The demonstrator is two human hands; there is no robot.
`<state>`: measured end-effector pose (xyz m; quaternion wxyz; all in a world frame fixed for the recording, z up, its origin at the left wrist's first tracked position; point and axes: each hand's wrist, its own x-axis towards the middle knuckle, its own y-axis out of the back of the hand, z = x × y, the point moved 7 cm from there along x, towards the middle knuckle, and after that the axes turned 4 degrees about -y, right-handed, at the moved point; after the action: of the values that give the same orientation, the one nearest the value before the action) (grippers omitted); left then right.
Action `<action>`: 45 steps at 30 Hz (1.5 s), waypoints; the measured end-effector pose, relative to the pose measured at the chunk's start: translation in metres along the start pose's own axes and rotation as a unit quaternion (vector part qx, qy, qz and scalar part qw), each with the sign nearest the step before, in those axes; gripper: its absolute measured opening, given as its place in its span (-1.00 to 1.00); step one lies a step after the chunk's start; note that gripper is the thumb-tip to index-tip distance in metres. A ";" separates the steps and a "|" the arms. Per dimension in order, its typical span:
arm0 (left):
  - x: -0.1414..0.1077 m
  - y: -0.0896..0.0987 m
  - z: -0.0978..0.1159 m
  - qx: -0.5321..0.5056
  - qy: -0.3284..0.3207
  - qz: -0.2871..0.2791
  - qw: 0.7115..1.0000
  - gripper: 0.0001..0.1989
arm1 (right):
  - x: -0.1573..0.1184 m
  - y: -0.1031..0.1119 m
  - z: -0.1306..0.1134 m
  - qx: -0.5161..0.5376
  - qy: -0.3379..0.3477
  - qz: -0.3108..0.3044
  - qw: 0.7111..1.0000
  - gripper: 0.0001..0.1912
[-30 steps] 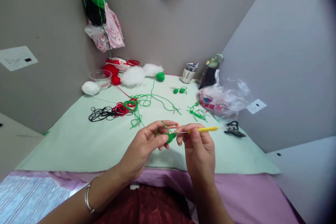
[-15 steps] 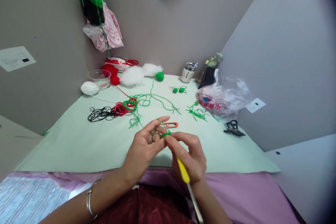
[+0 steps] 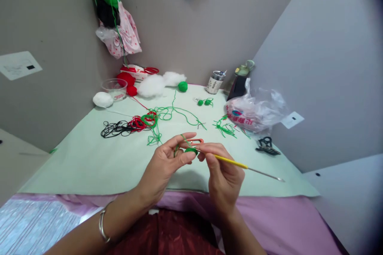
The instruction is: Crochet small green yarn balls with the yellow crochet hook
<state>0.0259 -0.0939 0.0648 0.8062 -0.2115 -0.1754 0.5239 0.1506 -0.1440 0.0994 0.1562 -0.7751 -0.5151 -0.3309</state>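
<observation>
Between the thumb and fingers of my left hand (image 3: 169, 159) is a small piece of green crochet work (image 3: 190, 150). Green yarn loops over its raised index finger. My right hand (image 3: 226, 171) grips a crochet hook (image 3: 231, 161) with a yellow handle, its bare metal end pointing right and slightly down. The hook's other tip meets the green work, though my fingers partly cover the spot. Just behind my hands lies an orange-red tool with a slotted body (image 3: 196, 141), partly hidden by my left fingers.
Tangled black yarn (image 3: 115, 129), red yarn and green yarn lie left of centre. White stuffing (image 3: 151, 86), a green ball (image 3: 182, 86) and a pen cup (image 3: 215, 82) stand at the back. Rightward are green scraps (image 3: 226, 128), a plastic bag (image 3: 254, 107) and a black claw clip (image 3: 267, 146).
My right hand has turned the crochet hook from pointing down towards me to lying nearly level, pointing right. My left hand keeps its hold on the green work.
</observation>
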 end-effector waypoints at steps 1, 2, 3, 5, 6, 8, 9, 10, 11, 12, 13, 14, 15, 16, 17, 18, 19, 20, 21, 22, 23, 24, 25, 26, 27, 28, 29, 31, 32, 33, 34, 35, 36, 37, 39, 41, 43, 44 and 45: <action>0.000 0.001 0.000 -0.010 0.000 0.010 1.000 -0.60 | -0.003 -0.001 -0.003 -0.029 0.030 0.005 0.999 -0.69; 0.000 0.001 -0.002 -0.027 0.011 0.013 1.000 -0.58 | -0.007 -0.003 -0.006 -0.063 0.067 0.012 0.996 -0.65; 0.001 0.001 -0.004 -0.046 0.032 0.009 0.998 -0.57 | -0.010 -0.003 -0.010 -0.095 0.104 0.022 0.990 -0.61; 0.001 -0.001 -0.009 -0.080 0.088 -0.012 0.993 -0.60 | -0.015 -0.002 -0.015 -0.131 0.150 0.037 0.979 -0.58; 0.001 -0.002 -0.011 -0.092 0.111 -0.021 0.989 -0.63 | -0.014 0.000 -0.014 -0.123 0.140 0.036 0.982 -0.59; 0.002 0.000 -0.010 -0.104 0.119 -0.023 0.987 -0.70 | -0.008 0.006 -0.007 -0.067 0.074 0.034 0.994 -0.67; 0.002 0.001 -0.008 -0.102 0.107 -0.016 0.989 -0.72 | -0.005 0.009 -0.002 -0.027 0.030 0.035 0.999 -0.70; 0.003 0.003 -0.006 -0.092 0.090 -0.009 0.992 -0.73 | -0.002 0.010 0.002 0.015 -0.010 0.036 0.999 -0.73; 0.003 0.004 -0.004 -0.073 0.072 -0.004 0.995 -0.71 | 0.000 0.011 0.006 0.052 -0.041 0.035 0.997 -0.75; 0.003 0.004 -0.002 -0.047 0.055 -0.003 0.997 -0.69 | 0.001 0.009 0.008 0.077 -0.060 0.027 0.995 -0.77; 0.003 0.004 -0.002 -0.019 0.041 -0.005 0.999 -0.66 | 0.002 0.007 0.009 0.090 -0.071 0.016 0.993 -0.78; 0.002 0.003 -0.001 0.005 0.031 -0.010 0.999 -0.65 | 0.002 0.005 0.010 0.093 -0.077 0.007 0.993 -0.80; 0.002 0.002 -0.001 0.023 0.024 -0.018 0.999 -0.65 | 0.002 0.004 0.012 0.092 -0.081 0.003 0.992 -0.81; 0.002 0.002 -0.001 0.032 0.021 -0.027 0.999 -0.66 | 0.002 0.003 0.013 0.094 -0.089 0.004 0.992 -0.81; 0.001 0.001 -0.001 0.035 0.020 -0.034 0.999 -0.67 | 0.002 0.004 0.016 0.104 -0.100 0.008 0.989 -0.82; 0.001 0.002 -0.001 0.038 0.021 -0.039 0.998 -0.68 | 0.002 0.004 0.019 0.123 -0.116 0.014 0.985 -0.82; 0.001 0.002 -0.001 0.042 0.024 -0.043 0.998 -0.68 | 0.003 0.005 0.022 0.148 -0.134 0.017 0.980 -0.83; 0.001 0.003 -0.001 0.048 0.026 -0.046 0.997 -0.68 | 0.003 0.004 0.024 0.175 -0.149 0.017 0.973 -0.83; 0.001 0.004 0.000 0.055 0.026 -0.046 0.997 -0.68 | 0.003 0.004 0.025 0.200 -0.162 0.015 0.966 -0.82; 0.001 0.005 0.000 0.060 0.024 -0.045 0.997 -0.69 | 0.004 0.003 0.026 0.222 -0.171 0.012 0.960 -0.81; 0.001 0.006 0.001 0.063 0.020 -0.042 0.997 -0.69 | 0.004 0.002 0.026 0.236 -0.177 0.008 0.956 -0.81; 0.001 0.007 0.002 0.065 0.016 -0.037 0.997 -0.69 | 0.005 0.002 0.026 0.243 -0.179 0.005 0.953 -0.80; 0.001 0.007 0.002 0.066 0.013 -0.031 0.997 -0.69 | 0.004 0.001 0.025 0.244 -0.179 0.005 0.953 -0.79; 0.001 0.006 0.002 0.068 0.012 -0.026 0.997 -0.66 | 0.004 0.001 0.025 0.239 -0.177 0.004 0.955 -0.80; 0.000 0.006 0.002 0.069 0.014 -0.021 0.997 -0.62 | 0.003 0.001 0.024 0.230 -0.173 0.005 0.958 -0.80; 0.000 0.005 0.001 0.066 0.021 -0.017 0.997 -0.56 | 0.003 0.001 0.024 0.219 -0.167 0.006 0.961 -0.81; 0.000 0.005 0.000 0.059 0.033 -0.014 0.998 -0.50 | 0.002 0.001 0.023 0.207 -0.160 0.005 0.965 -0.82; 0.000 0.004 -0.003 0.027 0.068 -0.015 0.997 -0.44 | 0.002 0.003 0.023 0.189 -0.151 0.009 0.970 -0.82; 0.000 0.003 -0.004 0.005 0.085 -0.021 0.996 -0.45 | 0.003 0.005 0.024 0.186 -0.151 0.015 0.971 -0.82; -0.001 0.002 -0.005 -0.017 0.098 -0.030 0.995 -0.49 | 0.004 0.008 0.026 0.189 -0.156 0.025 0.969 -0.82; 0.000 0.001 -0.005 -0.037 0.105 -0.039 0.993 -0.55 | 0.005 0.010 0.028 0.197 -0.166 0.033 0.966 -0.81; 0.000 0.000 -0.004 -0.052 0.106 -0.047 0.992 -0.60 | 0.006 0.011 0.030 0.208 -0.178 0.039 0.961 -0.80; 0.000 0.000 -0.004 -0.060 0.103 -0.052 0.991 -0.64 | 0.007 0.010 0.031 0.222 -0.190 0.037 0.956 -0.79; 0.000 0.000 -0.003 -0.059 0.096 -0.052 0.992 -0.67 | 0.007 0.009 0.032 0.237 -0.198 0.030 0.951 -0.79; 0.001 0.000 -0.002 -0.033 0.069 -0.047 0.996 -0.67 | 0.006 0.004 0.031 0.253 -0.195 0.009 0.948 -0.78; 0.001 -0.002 -0.001 0.000 0.038 -0.046 0.998 -0.64 | 0.004 0.001 0.026 0.218 -0.167 -0.004 0.962 -0.81; 0.001 -0.003 -0.001 0.019 0.017 -0.051 0.998 -0.64 | 0.002 0.001 0.021 0.150 -0.137 -0.004 0.979 -0.83; 0.001 -0.004 -0.001 0.020 0.014 -0.056 0.998 -0.66 | 0.001 0.001 0.020 0.127 -0.130 -0.002 0.983 -0.83; 0.001 -0.005 0.000 0.018 0.015 -0.061 0.998 -0.70 | 0.000 0.001 0.020 0.119 -0.130 0.002 0.984 -0.83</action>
<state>0.0301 -0.0951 0.0669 0.8427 -0.1937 -0.1670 0.4738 0.1590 -0.1327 0.0854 0.1801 -0.7882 -0.5653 -0.1635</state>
